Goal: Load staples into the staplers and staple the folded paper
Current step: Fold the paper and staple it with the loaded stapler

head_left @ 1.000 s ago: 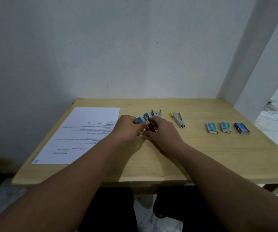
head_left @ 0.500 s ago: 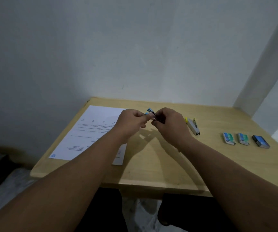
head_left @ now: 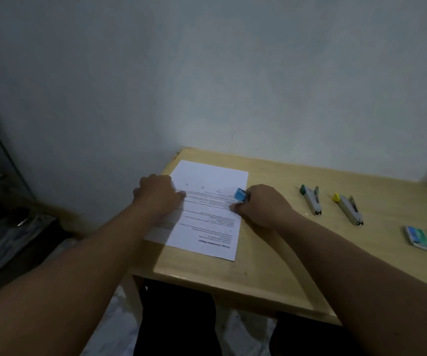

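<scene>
Left hand: the left hand (head_left: 158,194) lies palm-down on the left edge of the white printed sheet of paper (head_left: 207,209), knuckles up, fingers pointing right across the print. The fingers look flat against the sheet, holding nothing.
Right hand: the right hand (head_left: 263,209) sits at the right edge of the same sheet, fingers curled round the small stapler with a light-blue plastic end (head_left: 240,195). Thumb tip rests on the paper's edge.
Blue stapler position: only its blue end projects from the fist, toward the left, over the right margin of the sheet. Whether it bites the paper cannot be told.
Paper position: flat on the pale wooden table (head_left: 271,265), at its left end, print upside-down to the viewer. No fold is discernible.
Other staplers: a grey metal stapler with a green end (head_left: 311,200) and a grey metal stapler with a yellow end (head_left: 347,209) lie side by side, right of the right hand, apart from it.
Staple boxes: two small blue-green staple boxes (head_left: 417,238) lie near the right border; the further one is cut off by the frame.
Hidden: the blue stapler's body is inside the fist; the left forearm shadows the sheet's lower-left corner.
</scene>
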